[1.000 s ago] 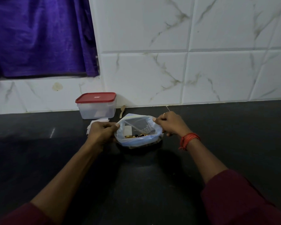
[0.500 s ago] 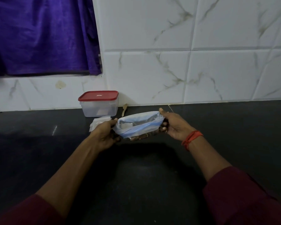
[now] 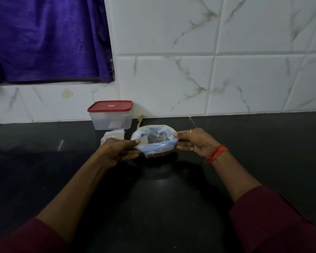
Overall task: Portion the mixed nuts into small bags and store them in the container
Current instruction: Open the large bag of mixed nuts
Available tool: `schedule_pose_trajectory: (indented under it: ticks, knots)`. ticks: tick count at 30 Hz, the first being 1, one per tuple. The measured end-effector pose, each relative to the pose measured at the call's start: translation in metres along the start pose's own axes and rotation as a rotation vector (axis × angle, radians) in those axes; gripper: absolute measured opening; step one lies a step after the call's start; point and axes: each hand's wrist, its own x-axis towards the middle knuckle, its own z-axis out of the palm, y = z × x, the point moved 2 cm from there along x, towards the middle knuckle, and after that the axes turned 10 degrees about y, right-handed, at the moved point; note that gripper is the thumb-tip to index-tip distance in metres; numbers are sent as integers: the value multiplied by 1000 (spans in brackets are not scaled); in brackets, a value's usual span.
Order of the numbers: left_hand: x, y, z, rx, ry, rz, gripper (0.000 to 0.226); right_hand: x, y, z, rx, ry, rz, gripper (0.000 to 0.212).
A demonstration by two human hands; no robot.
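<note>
Left hand (image 3: 117, 150) pinches the left rim of the nut bag (image 3: 154, 141), thumb on top, fingers curled under. Right hand (image 3: 195, 143) pinches the right rim the same way. The bag sits between the two hands, mouth pulled open in a wide oval, held just above the black worktop (image 3: 171, 198). Bag is clear plastic with a blue strip along the mouth; dark contents at the bottom, too dim to tell nut types. Print on the bag is not readable. Right wrist wears an orange thread (image 3: 216, 155).

Behind the left hand, a stack of small bags (image 3: 113, 135) lies flat on the worktop. Behind that, against the tiled wall, stands the container (image 3: 110, 115), clear with a red lid shut; contents unclear, lid label too small to read. A wooden spoon (image 3: 140, 121) lies just right of it.
</note>
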Motion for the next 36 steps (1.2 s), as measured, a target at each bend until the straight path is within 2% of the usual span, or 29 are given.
schedule_pose_trajectory:
  ticks: [2,4,8,10,12,15,16,18,20,22,23,25,27,30,33,36]
  knots:
    - [1,1,0,-182,-34,-32,27,-1,-1,4,177,-8,27,17]
    - [1,0,1,-330,-43,-46,37,-3,-3,7,336,16,81,26]
    - [-5,-1,8,-502,-65,-43,11,-7,-3,12,574,35,182,36]
    - [-3,0,9,-577,-77,-66,16,-8,-3,13,621,42,219,27]
    - [-1,-1,9,-671,-89,-103,23,-5,-3,12,682,68,269,31]
    - [-3,-1,11,-727,-145,-102,29,-1,-1,13,756,138,262,45]
    - [-6,-1,13,-721,-166,-91,29,0,0,11,781,142,242,45]
    - [-11,-2,18,-688,-188,-69,31,0,-1,11,823,85,223,31]
    - [-16,-2,21,-622,-162,-53,24,-7,-5,16,731,12,198,13]
    - [-16,-1,21,-509,-103,-45,18,-10,-7,24,484,-5,76,17]
    - [-12,-1,19,-386,-49,-14,18,-9,-7,26,300,58,-41,17]
    - [-2,-2,10,16,102,159,27,-7,-4,23,-166,197,-279,21]
    - [4,-3,3,362,208,375,31,-6,-1,19,-566,232,-443,24]
    - [5,-3,2,637,292,675,26,-10,-2,13,-946,309,-601,19]
    - [5,-3,5,739,266,840,30,-13,-7,9,-1059,358,-713,19]
    - [4,-1,0,772,358,941,22,-15,-11,4,-1095,410,-710,20]
